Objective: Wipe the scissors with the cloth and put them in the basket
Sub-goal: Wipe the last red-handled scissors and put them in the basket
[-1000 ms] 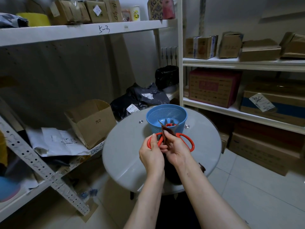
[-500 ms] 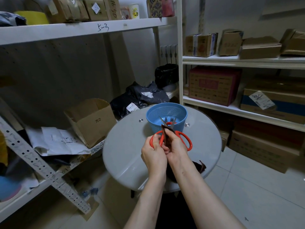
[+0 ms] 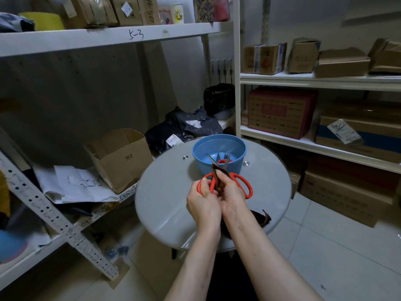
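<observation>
- scissors [image 3: 238,177]: orange-red handle loops; steel-grey blades;
- cloth [image 3: 218,178]: plain dark brown;
- basket [image 3: 199,161], at 12 o'clock from the scissors: sky blue; fine mesh of tiny holes;
- second pair [image 3: 225,161] inside the basket: red handle; grey blades;
- table [image 3: 165,192]: plain pale grey;
- open carton [image 3: 121,161], at 9 o'clock from the table: tan; black handwritten marks;
- shelves [image 3: 86,40]: white; black scrawl on the top edge;
- bags [image 3: 208,127], at 11 o'clock from the basket: black; white labels [image 3: 172,140];
- big box [image 3: 280,111], at 2 o'clock from the basket: maroon;
- long box [image 3: 382,140], at 3 o'clock from the basket: brown with a blue band;
- floor tiles [image 3: 325,246]: off-white; grey joints
</observation>
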